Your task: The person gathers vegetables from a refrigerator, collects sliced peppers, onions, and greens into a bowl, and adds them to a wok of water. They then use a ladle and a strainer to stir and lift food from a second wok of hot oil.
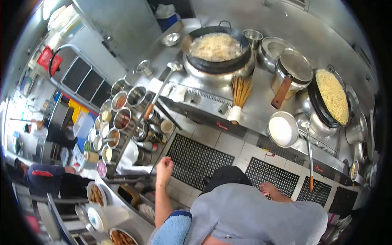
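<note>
Seen from the head of a person in a grey shirt, at a steel cooking counter (pixel 260 90). A bamboo brush (pixel 241 92) at its front edge serves as the landmark.

Nearest, below and left of the brush, the left hand (pixel 164 167) is raised over the floor, fingers bent in toward the thumb. Nothing shows in it; how tightly it is closed, I cannot tell. Below and right of the brush, the right hand (pixel 268 189) hangs loosely open with fingers slightly curled, apparently holding nothing.

The thing nearest the right hand is a ladle (pixel 309 151), right of the brush, its metal bowl on the counter and its wooden-tipped handle jutting past the front edge. It is probably stiff and fairly light; the wooden end looks the best grip. Between ladle and brush sits a metal bowl (pixel 295 127) of something white. It may be slippery and could spill, so its rim is best held level.

Left of the brush are open metal containers (pixel 122 118) of ingredients, and beyond them a second person (pixel 53 177) in dark clothes.

Farther off, behind the brush, food bubbles in a wok (pixel 218 65); to the brush's right, a black pan (pixel 316 100) carries noodles (pixel 331 96).
</note>
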### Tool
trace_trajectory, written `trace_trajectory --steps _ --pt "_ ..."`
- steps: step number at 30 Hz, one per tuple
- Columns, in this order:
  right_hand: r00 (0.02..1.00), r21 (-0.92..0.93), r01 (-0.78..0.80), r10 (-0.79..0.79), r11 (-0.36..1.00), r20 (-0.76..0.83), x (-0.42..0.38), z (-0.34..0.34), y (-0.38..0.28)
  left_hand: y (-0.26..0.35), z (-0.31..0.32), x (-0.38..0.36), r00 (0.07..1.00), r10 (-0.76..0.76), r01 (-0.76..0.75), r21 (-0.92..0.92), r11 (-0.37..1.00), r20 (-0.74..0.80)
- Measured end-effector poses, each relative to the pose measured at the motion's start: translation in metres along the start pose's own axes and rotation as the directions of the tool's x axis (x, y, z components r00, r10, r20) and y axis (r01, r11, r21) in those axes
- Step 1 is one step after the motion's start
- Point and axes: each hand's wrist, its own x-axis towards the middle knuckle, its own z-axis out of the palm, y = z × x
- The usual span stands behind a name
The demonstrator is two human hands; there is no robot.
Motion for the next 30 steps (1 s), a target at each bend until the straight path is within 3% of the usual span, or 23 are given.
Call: trace_trajectory --steps 3,5,6,10,11,13,15,17,18,19,21,23,25,26,27,30 --pt "0.988 -0.052 0.151 -0.152 0.987 -0.034 -0.019 0.032 -0.087 0.034 -0.042 0.098 0.935 0.342 -0.302 0.293 0.907 -0.095" --pt "0.959 -0.184 0.259 -0.274 0.948 -0.065 -0.031 0.049 -0.145 0.030 -0.053 0.168 0.920 0.380 -0.334 0.309 0.890 -0.098" --pt "0.934 -0.179 0.330 -0.348 0.927 -0.080 -0.021 0.055 -0.163 0.029 -0.052 0.197 0.837 0.524 -0.416 0.443 0.794 -0.154" --pt "0.789 -0.400 0.500 -0.595 0.768 -0.155 -0.027 0.070 -0.270 0.004 -0.041 0.298 0.931 0.366 -0.292 0.587 0.755 -0.008" --pt "0.780 -0.395 0.512 -0.606 0.762 -0.157 -0.030 0.076 -0.298 0.003 -0.037 0.308 0.962 0.272 -0.221 0.613 0.759 0.010" --pt "0.764 -0.366 0.543 -0.626 0.756 -0.157 -0.028 0.094 -0.349 -0.001 -0.031 0.323 0.973 0.230 -0.185 0.706 0.684 0.031" --pt "0.736 -0.375 0.625 -0.677 0.685 -0.010 -0.008 0.116 -0.391 -0.002 -0.030 0.338 0.963 0.267 -0.203 0.722 0.661 0.027" --pt "0.709 -0.366 0.686 -0.691 0.629 0.141 -0.013 0.141 -0.430 -0.008 -0.033 0.351 0.968 0.226 -0.244 0.629 0.738 0.110" --pt "0.691 -0.435 0.687 -0.709 0.582 0.141 -0.026 0.152 -0.447 -0.001 -0.035 0.354 0.979 0.073 -0.168 0.554 0.815 0.190" --pt "0.682 -0.396 0.704 -0.717 0.589 0.146 -0.034 0.163 -0.460 -0.008 -0.034 0.357 0.970 0.117 -0.199 0.419 0.886 0.212" --pt "0.660 -0.325 0.736 -0.738 0.595 0.142 -0.042 0.176 -0.481 -0.017 -0.031 0.370 0.976 0.121 -0.186 0.398 0.898 0.183" --pt "0.670 -0.339 0.714 -0.738 0.612 0.078 -0.037 0.182 -0.485 -0.036 -0.027 0.385 0.964 0.001 -0.049 0.172 0.984 0.266" --pt "0.673 -0.336 0.701 -0.740 0.629 0.018 -0.038 0.204 -0.486 -0.050 -0.027 0.381 0.974 0.027 -0.070 0.183 0.981 0.226" --pt "0.668 -0.339 0.694 -0.743 0.635 -0.025 -0.040 0.213 -0.487 -0.049 -0.028 0.370 0.971 0.151 -0.181 0.160 0.970 0.184" --pt "0.665 -0.347 0.684 -0.744 0.642 -0.066 -0.043 0.217 -0.490 -0.047 -0.028 0.358 0.971 0.152 -0.164 0.051 0.985 0.184" --pt "0.608 -0.270 0.758 -0.793 0.593 -0.033 -0.059 0.246 -0.529 -0.009 -0.045 0.328 0.974 0.201 -0.200 -0.023 0.980 0.100"
